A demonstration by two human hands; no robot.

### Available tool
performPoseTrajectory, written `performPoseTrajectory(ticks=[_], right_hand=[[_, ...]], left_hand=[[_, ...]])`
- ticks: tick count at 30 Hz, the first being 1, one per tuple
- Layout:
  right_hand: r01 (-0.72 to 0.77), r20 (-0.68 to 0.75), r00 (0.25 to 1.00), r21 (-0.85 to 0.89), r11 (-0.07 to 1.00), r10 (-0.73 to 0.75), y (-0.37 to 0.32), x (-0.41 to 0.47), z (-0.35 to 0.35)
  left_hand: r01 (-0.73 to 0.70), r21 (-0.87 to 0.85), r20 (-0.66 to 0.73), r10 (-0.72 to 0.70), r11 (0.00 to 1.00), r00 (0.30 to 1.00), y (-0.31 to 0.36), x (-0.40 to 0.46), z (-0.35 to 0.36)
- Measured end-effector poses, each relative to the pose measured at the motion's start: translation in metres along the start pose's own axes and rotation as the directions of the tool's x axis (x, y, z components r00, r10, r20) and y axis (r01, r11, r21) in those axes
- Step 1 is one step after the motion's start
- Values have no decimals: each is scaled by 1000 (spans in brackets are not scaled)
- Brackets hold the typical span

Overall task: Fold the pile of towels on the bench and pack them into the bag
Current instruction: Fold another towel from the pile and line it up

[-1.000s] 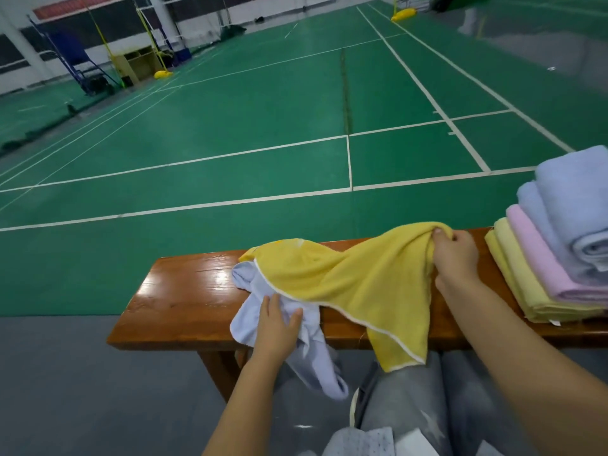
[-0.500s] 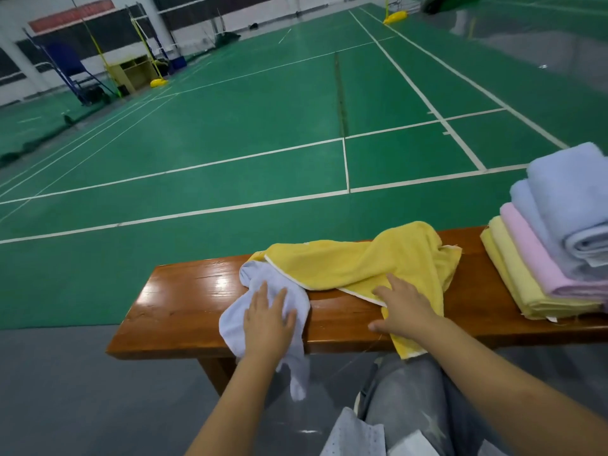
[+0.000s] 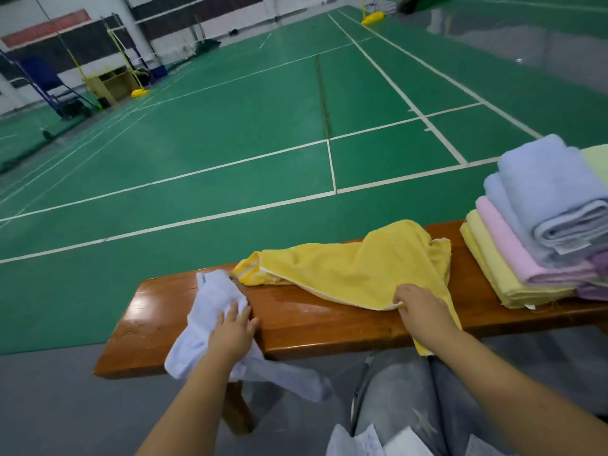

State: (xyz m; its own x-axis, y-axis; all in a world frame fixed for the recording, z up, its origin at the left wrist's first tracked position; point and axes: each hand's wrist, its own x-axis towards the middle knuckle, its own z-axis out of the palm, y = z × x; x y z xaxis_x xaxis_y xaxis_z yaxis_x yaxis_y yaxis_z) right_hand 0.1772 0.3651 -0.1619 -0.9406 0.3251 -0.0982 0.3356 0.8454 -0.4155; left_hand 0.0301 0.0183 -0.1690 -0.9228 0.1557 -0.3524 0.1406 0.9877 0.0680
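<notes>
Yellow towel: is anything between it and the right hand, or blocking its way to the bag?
Nothing lies between them: the right hand already pinches the near edge of the yellow towel on the bench. No bag is visible in this view, so the path to it cannot be judged.

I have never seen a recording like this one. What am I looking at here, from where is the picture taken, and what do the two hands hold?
No machine here: a person works with bare hands. The one picture comes from a camera worn on the head, looking forward and down. In front is a wooden bench beside a green sports court. The left hand rests with straight fingers on a crumpled white towel that hangs over the bench's near edge. The right hand pinches the near edge of an unfolded yellow towel. At the right stands a stack of folded towels. No bag is clearly visible.
</notes>
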Motion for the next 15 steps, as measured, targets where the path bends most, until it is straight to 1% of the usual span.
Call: performPoseTrajectory(ticks=[1,4,6,9,11,13,15], right_hand=[[-28,-27,999,26,999,29,2,-1,-1],[-91,-64,993,120,989,99,12,-5,-5],[-131,-65,987,210,969,148,18,-6,-11],[-183,-63,975,328,927,215,20,-6,-18],[-196,-59,968,437,878,245,17,-5,-21],[-188,-41,967,548,815,250,12,-4,-24],[-184,-13,970,617,765,244,7,-4,-29]], left_hand=[[-22,58,2,22,998,1000,-4,4,-2],[-53,77,3,53,996,999,-6,8,-7],[-28,37,-34,29,999,999,-12,15,-14],[21,39,-65,-19,999,998,-20,27,-22],[59,9,-107,-57,998,993,-3,23,-30],[13,-11,-184,-15,1000,983,25,14,-38],[-96,1,-279,92,995,956,52,13,-42]])
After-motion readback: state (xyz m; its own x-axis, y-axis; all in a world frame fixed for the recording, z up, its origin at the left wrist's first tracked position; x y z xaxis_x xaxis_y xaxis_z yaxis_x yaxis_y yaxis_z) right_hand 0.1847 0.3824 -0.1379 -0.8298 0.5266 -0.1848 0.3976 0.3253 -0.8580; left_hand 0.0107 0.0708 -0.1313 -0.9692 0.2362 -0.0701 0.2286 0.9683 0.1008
